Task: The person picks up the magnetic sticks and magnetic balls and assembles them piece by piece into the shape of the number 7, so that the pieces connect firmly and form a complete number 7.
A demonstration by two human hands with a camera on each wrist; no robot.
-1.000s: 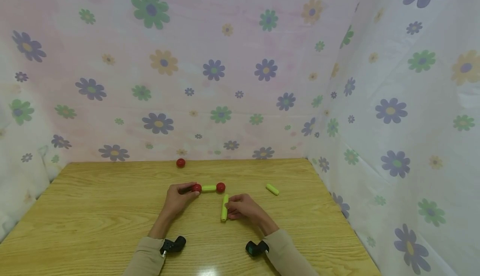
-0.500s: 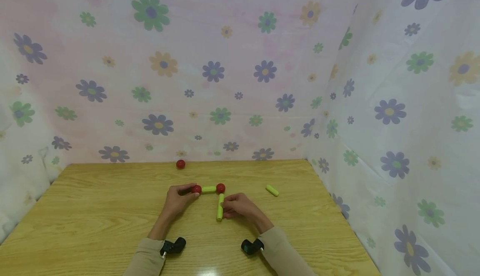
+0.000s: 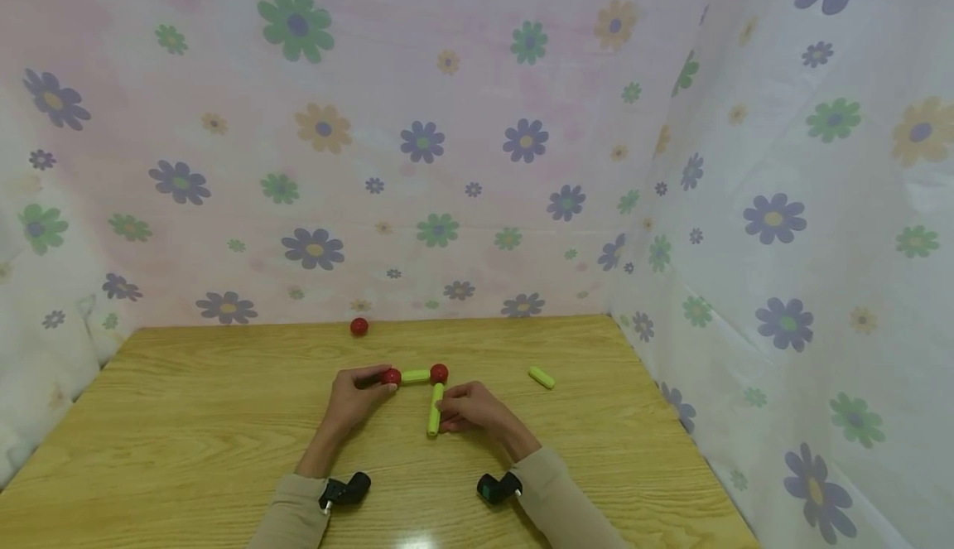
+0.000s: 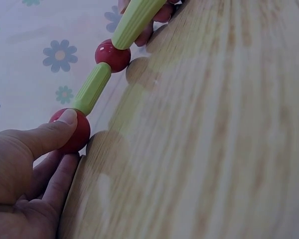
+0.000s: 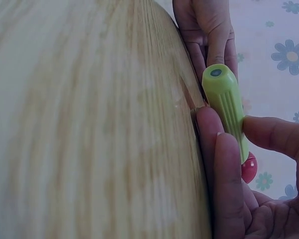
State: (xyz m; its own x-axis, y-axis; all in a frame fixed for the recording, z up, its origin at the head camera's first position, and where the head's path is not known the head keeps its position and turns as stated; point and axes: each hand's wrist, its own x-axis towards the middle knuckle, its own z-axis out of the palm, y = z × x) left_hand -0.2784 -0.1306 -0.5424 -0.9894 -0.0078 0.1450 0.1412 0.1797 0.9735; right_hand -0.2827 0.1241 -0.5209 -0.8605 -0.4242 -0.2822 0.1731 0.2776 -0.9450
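Observation:
My left hand [image 3: 354,396] pinches a red ball [image 4: 75,134] between thumb and fingers. A short ribbed green rod [image 4: 93,88] runs from that ball to a second red ball [image 3: 439,373] on the right. In my right hand [image 3: 477,410] a longer green rod [image 3: 436,410] is pinched between thumb and fingers. Its far end meets the second ball, and its near end points toward me. A dark round spot marks that near end in the right wrist view, where the second ball [image 5: 249,167] is partly hidden behind the rod.
A loose red ball [image 3: 359,326] lies at the table's back edge. Another green rod [image 3: 542,378] lies to the right of my right hand. Flowered cloth [image 3: 477,143] hangs behind and beside the wooden table [image 3: 186,441].
My right hand has moved left with the longer green rod, bringing its far end from beside the second red ball up against it. The left hand has stayed in place.

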